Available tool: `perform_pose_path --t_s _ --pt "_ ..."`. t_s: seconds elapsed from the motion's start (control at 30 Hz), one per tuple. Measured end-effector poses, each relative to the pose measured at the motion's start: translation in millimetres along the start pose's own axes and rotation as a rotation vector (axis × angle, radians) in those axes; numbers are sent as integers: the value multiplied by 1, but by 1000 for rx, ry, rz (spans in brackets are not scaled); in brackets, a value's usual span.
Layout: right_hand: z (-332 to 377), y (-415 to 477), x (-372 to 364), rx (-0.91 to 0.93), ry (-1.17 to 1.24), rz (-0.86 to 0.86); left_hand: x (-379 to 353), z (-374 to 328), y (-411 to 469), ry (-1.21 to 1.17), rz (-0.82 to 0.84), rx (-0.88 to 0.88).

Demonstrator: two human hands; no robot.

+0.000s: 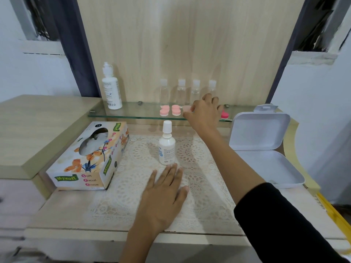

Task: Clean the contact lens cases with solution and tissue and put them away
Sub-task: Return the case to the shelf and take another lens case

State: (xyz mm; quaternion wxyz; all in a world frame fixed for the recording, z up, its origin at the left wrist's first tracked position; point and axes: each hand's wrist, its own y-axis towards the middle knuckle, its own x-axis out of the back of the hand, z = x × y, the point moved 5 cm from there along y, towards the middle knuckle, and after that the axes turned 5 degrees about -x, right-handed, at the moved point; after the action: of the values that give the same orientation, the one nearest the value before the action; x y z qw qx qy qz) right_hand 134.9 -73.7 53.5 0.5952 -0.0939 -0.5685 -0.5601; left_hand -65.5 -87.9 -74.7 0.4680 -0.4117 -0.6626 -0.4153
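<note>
Two light pink contact lens cases lie on the glass shelf. My right hand reaches over the shelf, its fingertips closing on a third pink case. A darker pink case peeks out to the right of that hand. A small white solution bottle stands upright on the lace mat. My left hand rests flat on the mat, fingers apart, just in front of the bottle. A tissue box lies at the left.
An open white plastic box sits at the right. A tall white bottle stands on the shelf's left end, and several small clear bottles line its back against the wooden panel.
</note>
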Motion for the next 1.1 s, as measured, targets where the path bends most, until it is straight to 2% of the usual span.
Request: perform_pose_path --t_s 0.2,0.4,0.9,1.1 --pt "-3 0 0 6 9 13 1 0 0 6 -4 1" --pt "-20 -3 5 53 141 -22 0 0 0 -4 -15 2" --pt "-38 -4 2 22 201 -26 -1 1 -1 -11 -14 0" --pt "-39 -15 10 2 354 -38 0 1 -1 -19 -17 -4"
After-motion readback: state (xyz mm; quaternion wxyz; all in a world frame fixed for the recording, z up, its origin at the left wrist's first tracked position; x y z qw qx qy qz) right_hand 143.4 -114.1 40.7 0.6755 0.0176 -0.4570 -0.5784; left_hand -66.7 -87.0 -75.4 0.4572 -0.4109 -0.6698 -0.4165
